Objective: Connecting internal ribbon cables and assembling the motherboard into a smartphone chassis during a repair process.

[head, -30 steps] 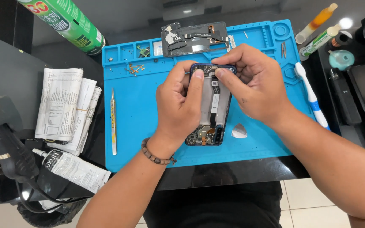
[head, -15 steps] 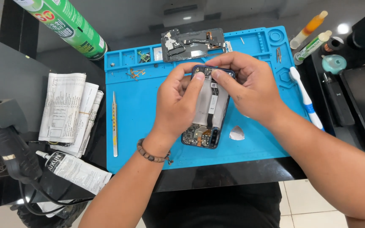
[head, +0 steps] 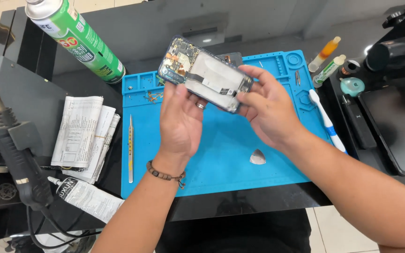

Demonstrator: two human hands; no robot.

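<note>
Opened phone (head: 206,73), back cover off and circuit boards showing, is up in the air above the blue work mat (head: 221,159), held tilted with its camera end toward the upper left. The left hand (head: 181,119) has it from below, fingers curled round the lower edge and thumb up along the near side, clamped on the frame. The right hand (head: 270,110) pinches the other end, thumb and fingertips closed on the phone's right corner. On the mat under the hands there's a grey triangular pick (head: 258,157), lying well apart from the phone, and a pair of tweezers (head: 130,150) along the mat's left edge. Left of the mat sits folded paper (head: 83,136), beside a white glue tube (head: 87,199). A green spray can (head: 73,37) lies tilted at the upper left, and a white toothbrush (head: 326,122) rests at the mat's right edge
</note>
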